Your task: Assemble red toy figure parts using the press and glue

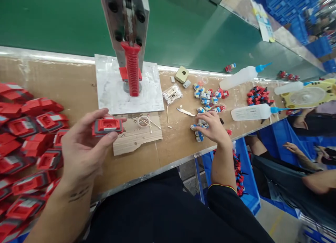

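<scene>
My left hand (86,145) grips a red and grey plastic toy part (107,126), its recessed side facing up, above the bench at the left of centre. On the right, my right hand (214,126) reaches down into a pile of small blue, white and red toy pieces (207,96). Its fingers are bent over the near pieces (199,136), and whether they pinch one is hidden. Many more red and grey parts (23,126) lie heaped at the far left.
A press with a red handle (132,71) stands on a white plate (109,92). Cotton swabs (151,126) and a clear ring-like lid (144,121) lie on cardboard (126,145). Glue bottles (250,112), red pieces (258,95), a yellow fan (309,94) and a co-worker's hand (292,147) are rightward.
</scene>
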Demonstrator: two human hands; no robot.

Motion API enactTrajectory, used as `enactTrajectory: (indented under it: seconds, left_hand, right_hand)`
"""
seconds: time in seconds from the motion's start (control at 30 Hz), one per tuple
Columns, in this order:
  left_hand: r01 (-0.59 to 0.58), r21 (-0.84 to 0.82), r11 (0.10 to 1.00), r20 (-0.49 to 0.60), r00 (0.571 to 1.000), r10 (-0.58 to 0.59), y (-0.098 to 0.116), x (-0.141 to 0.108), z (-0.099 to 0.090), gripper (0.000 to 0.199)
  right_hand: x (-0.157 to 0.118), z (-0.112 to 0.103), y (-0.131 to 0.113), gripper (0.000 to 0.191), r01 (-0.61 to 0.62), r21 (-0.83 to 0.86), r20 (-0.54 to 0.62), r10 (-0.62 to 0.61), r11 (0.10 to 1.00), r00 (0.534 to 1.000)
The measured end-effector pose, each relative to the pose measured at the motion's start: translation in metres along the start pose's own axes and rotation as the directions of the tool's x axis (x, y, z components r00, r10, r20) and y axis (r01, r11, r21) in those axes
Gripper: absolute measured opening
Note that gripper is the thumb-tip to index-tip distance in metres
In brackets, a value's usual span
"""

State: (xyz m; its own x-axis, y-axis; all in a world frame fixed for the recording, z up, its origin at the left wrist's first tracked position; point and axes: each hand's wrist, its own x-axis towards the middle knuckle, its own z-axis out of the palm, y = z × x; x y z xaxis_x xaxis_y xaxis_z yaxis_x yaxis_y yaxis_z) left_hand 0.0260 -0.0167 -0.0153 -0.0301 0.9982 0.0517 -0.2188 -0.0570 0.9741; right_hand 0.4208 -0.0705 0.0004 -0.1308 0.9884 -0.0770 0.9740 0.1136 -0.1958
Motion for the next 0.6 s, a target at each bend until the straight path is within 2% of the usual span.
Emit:
enactTrajectory:
  seconds: [0.07, 0.13, 0.17, 0.23, 0.27, 0.3, 0.37, 0.43, 0.5, 0.53, 0.6]
  left_hand:
    - [0.003, -0.014, 1.000, -0.011, 1.000, -0.003, 0.001, 0.000, 0.001, 0.044]
    - [0.013, -0.008, 1.000, 0.002, 1.000, -0.013, -0.001, 0.000, 0.001, 0.045]
    - [0.016, 0.003, 1.000, 0.016, 1.000, -0.016, -0.003, 0.000, 0.000, 0.047]
    - [0.040, 0.024, 0.999, 0.059, 0.997, -0.041, -0.007, 0.000, -0.001, 0.052]
    - [0.040, 0.017, 0.999, 0.076, 0.996, -0.042, -0.010, -0.001, -0.001, 0.054]
    - [0.038, -0.002, 0.999, 0.095, 0.995, -0.038, -0.013, -0.002, 0.000, 0.055]
    - [0.045, -0.061, 0.997, 0.150, 0.988, -0.035, -0.018, -0.005, 0.002, 0.052]
    - [0.071, -0.107, 0.992, 0.215, 0.975, -0.046, -0.022, -0.008, 0.005, 0.047]
    - [0.103, -0.130, 0.986, 0.260, 0.963, -0.067, -0.025, -0.010, 0.008, 0.046]
    - [0.112, -0.140, 0.984, 0.269, 0.960, -0.071, -0.026, -0.011, 0.008, 0.047]
    - [0.125, -0.160, 0.979, 0.289, 0.954, -0.075, -0.029, -0.011, 0.008, 0.048]
  right_hand:
    - [-0.005, 0.002, -0.004, 0.022, 0.000, -0.021, 0.113, 0.002, 1.000, 0.994]
    - [-0.006, 0.004, -0.009, 0.011, -0.018, -0.003, 0.161, 0.018, 1.000, 0.987]
    - [-0.005, 0.006, -0.012, 0.009, -0.032, 0.049, 0.136, 0.025, 0.998, 0.990]
    - [0.001, 0.012, -0.024, 0.015, -0.031, 0.281, -0.034, 0.042, 0.959, 0.999]
    - [0.005, 0.017, -0.033, 0.024, 0.011, 0.446, -0.152, 0.063, 0.895, 0.986]
    - [0.011, 0.023, -0.045, 0.034, 0.084, 0.610, -0.260, 0.098, 0.788, 0.961]
    - [0.023, 0.038, -0.075, 0.047, 0.249, 0.839, -0.371, 0.173, 0.485, 0.913]
    - [0.036, 0.051, -0.110, 0.046, 0.315, 0.932, -0.347, 0.184, 0.181, 0.920]
    - [0.045, 0.059, -0.139, 0.042, 0.272, 0.962, -0.266, 0.137, -0.023, 0.954]
    - [0.049, 0.061, -0.150, 0.041, 0.235, 0.969, -0.226, 0.107, -0.081, 0.968]
    - [0.053, 0.060, -0.164, 0.041, 0.170, 0.978, -0.163, 0.069, -0.119, 0.984]
